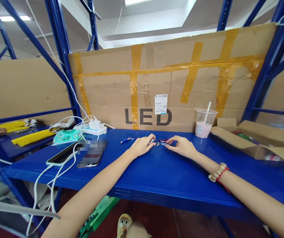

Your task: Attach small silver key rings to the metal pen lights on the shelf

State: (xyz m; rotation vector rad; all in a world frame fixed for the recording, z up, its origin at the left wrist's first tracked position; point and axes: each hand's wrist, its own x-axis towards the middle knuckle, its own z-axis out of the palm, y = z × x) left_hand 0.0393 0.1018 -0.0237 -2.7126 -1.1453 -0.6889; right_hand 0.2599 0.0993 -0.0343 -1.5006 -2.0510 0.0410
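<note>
Left grip (142, 145) and right grip (183, 145) near each other, fingers (152, 136) bent.

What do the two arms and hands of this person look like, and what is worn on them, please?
Both the left hand and the right hand are ungloved, and no sleeve shows on either forearm. The right wrist wears a bracelet of chunky, pale beads and a thin red cord. The left wrist is bare.
</note>
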